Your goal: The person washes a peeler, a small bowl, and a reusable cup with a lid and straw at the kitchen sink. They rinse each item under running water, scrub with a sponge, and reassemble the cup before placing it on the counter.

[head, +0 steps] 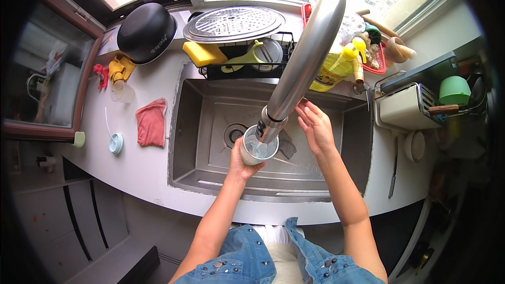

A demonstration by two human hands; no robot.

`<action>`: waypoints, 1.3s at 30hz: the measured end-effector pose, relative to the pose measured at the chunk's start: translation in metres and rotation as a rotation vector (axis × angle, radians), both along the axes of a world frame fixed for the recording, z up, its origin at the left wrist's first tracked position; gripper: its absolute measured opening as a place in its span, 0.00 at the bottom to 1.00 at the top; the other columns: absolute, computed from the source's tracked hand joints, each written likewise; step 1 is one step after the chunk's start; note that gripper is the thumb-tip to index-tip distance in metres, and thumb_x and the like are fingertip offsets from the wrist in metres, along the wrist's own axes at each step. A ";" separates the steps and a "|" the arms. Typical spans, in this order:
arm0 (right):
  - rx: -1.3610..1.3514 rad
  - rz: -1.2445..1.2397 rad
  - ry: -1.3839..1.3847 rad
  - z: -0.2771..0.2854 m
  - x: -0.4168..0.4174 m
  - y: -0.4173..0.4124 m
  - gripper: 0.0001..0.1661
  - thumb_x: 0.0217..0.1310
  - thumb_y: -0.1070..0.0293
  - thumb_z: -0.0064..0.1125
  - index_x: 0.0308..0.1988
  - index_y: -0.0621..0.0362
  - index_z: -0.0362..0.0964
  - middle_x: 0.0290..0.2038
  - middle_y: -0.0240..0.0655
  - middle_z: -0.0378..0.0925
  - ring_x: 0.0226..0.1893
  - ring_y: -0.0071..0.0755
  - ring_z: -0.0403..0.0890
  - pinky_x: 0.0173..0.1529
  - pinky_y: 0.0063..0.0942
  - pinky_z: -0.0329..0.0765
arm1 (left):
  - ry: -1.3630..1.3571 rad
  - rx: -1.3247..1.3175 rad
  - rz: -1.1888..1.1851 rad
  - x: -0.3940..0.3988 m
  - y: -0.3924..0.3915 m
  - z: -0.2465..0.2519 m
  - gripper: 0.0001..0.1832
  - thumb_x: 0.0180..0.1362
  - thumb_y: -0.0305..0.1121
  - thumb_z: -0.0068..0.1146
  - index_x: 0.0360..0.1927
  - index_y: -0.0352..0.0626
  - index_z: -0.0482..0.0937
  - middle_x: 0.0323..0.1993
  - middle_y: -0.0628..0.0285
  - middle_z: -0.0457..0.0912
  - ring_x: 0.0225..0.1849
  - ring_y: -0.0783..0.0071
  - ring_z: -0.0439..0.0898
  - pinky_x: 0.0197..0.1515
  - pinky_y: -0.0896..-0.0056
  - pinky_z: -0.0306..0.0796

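My left hand (pixel 240 165) is wrapped around a clear cup (pixel 257 157), holding it over the sink (pixel 221 112) directly below the spout of a brushed-metal faucet (pixel 303 55). Water seems to swirl inside the cup, and the spout's tip overlaps its mouth. My right hand (pixel 315 126) is raised just right of the faucet neck, palm turned inward and fingers slightly bent. Its fingertips are beside a small metal part, perhaps the faucet lever, mostly hidden behind the neck; contact cannot be made out. A dark grey piece (pixel 287 148) lies on the sink floor near the drain (pixel 235 135).
Left of the sink lie a pink cloth (pixel 152 123), a light-blue lid with a straw (pixel 115 144) and a clear cup (pixel 122 92). Behind stand a black pot (pixel 146 33), a rack with a yellow sponge (pixel 204 54) and a yellow pump bottle (pixel 333 69). A knife block (pixel 406 106) is right.
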State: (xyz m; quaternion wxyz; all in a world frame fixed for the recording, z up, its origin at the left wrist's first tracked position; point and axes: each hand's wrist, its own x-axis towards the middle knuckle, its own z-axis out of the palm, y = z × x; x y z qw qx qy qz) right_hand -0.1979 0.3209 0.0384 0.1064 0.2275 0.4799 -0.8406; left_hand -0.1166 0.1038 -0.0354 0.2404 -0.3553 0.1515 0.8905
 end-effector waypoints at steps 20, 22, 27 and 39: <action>-0.988 0.252 -0.170 -0.002 0.149 -0.136 0.41 0.60 0.55 0.69 0.66 0.55 0.59 0.64 0.35 0.68 0.66 0.36 0.67 0.65 0.33 0.70 | 0.930 -2.255 0.086 0.037 -0.030 0.110 0.27 0.47 0.42 0.72 0.51 0.46 0.80 0.46 0.58 0.77 0.47 0.58 0.78 0.40 0.63 0.77; -0.944 0.113 -0.236 -0.014 0.151 -0.157 0.45 0.55 0.40 0.69 0.64 0.51 0.64 0.62 0.32 0.70 0.64 0.36 0.69 0.66 0.39 0.71 | 1.000 -2.273 0.151 0.050 -0.038 0.111 0.27 0.47 0.44 0.73 0.51 0.48 0.80 0.47 0.58 0.76 0.49 0.57 0.77 0.43 0.62 0.77; -0.897 0.038 -0.214 0.006 0.145 -0.201 0.37 0.57 0.43 0.68 0.58 0.53 0.70 0.55 0.38 0.76 0.57 0.42 0.76 0.64 0.47 0.73 | 1.137 -1.940 0.043 0.075 -0.103 0.124 0.42 0.52 0.50 0.69 0.67 0.41 0.67 0.58 0.50 0.74 0.58 0.49 0.74 0.57 0.53 0.73; -0.985 -0.384 -0.533 -0.019 0.137 -0.285 0.40 0.51 0.43 0.73 0.53 0.62 0.71 0.50 0.43 0.76 0.53 0.46 0.76 0.61 0.44 0.76 | -0.094 -2.295 0.069 0.066 -0.437 0.012 0.56 0.46 0.49 0.76 0.69 0.34 0.52 0.67 0.42 0.61 0.70 0.49 0.59 0.71 0.41 0.49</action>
